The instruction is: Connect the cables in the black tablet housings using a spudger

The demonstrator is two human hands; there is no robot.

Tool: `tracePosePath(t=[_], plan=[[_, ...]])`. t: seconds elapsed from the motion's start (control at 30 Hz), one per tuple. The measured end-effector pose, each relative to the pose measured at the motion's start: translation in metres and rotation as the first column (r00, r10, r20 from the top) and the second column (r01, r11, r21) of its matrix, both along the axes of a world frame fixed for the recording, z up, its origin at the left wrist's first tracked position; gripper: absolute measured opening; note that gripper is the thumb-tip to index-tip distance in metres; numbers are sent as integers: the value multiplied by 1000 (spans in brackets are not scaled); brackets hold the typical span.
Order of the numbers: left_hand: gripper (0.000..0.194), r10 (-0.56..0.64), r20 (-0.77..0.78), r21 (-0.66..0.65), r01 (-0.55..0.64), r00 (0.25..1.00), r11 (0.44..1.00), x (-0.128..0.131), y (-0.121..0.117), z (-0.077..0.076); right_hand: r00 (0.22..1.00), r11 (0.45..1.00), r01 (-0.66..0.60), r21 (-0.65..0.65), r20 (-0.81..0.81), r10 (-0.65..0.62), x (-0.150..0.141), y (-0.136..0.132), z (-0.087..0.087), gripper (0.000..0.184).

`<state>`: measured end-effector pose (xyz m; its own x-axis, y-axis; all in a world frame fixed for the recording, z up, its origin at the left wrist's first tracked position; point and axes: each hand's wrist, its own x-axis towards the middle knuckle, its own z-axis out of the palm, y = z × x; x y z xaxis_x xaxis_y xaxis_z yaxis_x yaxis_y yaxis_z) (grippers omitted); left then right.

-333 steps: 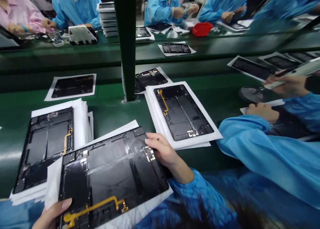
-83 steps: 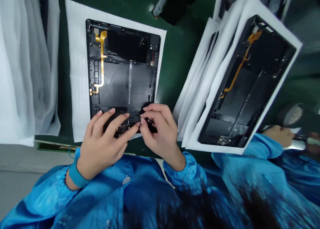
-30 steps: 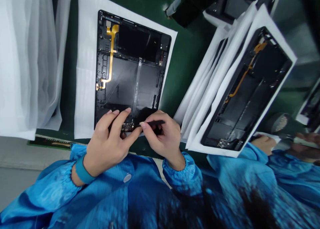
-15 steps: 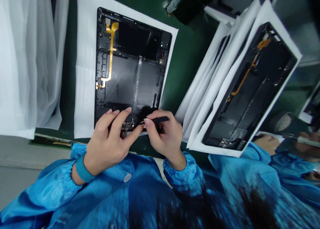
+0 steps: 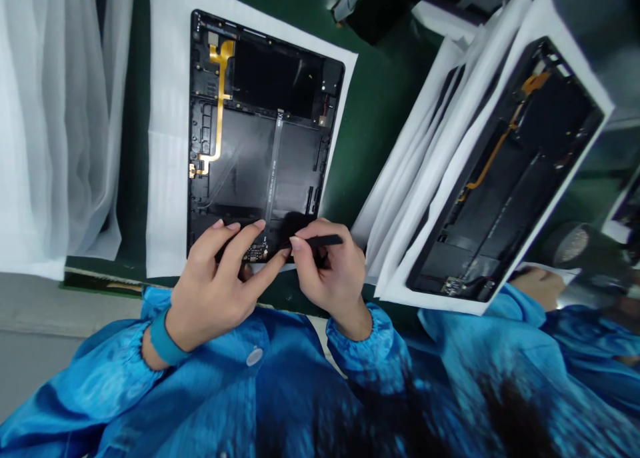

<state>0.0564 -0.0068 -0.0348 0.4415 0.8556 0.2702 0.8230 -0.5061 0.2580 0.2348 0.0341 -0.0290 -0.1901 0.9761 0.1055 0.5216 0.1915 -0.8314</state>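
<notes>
An open black tablet chassis with an orange flex cable lies on a white foam sheet on the green bench. My left hand rests on the chassis's near edge, fingers stretched flat beside a small circuit board. My right hand is closed in a pinch on a thin black tool, whose tip points at that board. Both wrists come out of blue sleeves.
To the right leans a stack of foam sheets carrying a second tablet chassis. A thick pile of white foam fills the left. A co-worker's hand and blue sleeve show at the far right. A dark post base stands beyond the chassis.
My right hand has shifted the black tool slightly, its far end now sticking out further right. My left hand has stayed flat on the chassis edge.
</notes>
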Motion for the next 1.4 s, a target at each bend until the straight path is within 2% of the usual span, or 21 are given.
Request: tracePosePath(t=[0.23, 0.37, 0.6, 0.87, 1.1, 1.4], plan=[[61, -15, 101, 10, 14, 995, 1000, -4, -2, -3, 1000, 1000, 21, 22, 19, -21, 2, -2, -2, 15], [56, -32, 105, 2, 32, 994, 999, -4, -1, -2, 999, 998, 43, 48, 25, -45, 5, -1, -4, 15], [53, 6, 118, -14, -4, 993, 1000, -2, -1, 0, 996, 995, 73, 64, 35, -76, 6, 1, -4, 17], [62, -7, 54, -7, 7, 999, 1000, -4, 1, 1, 987, 987, 163, 12, 7, -163, 6, -5, -6, 17], [60, -44, 51, 3, 44, 998, 999, -5, 4, 3, 980, 980, 197, 12, -43, -197, 7, -3, -10, 19], [62, 40, -34, -38, -42, 999, 998, 6, 7, 6, 976, 978, 209, 12, -60, -208, 8, -6, -9, 18]])
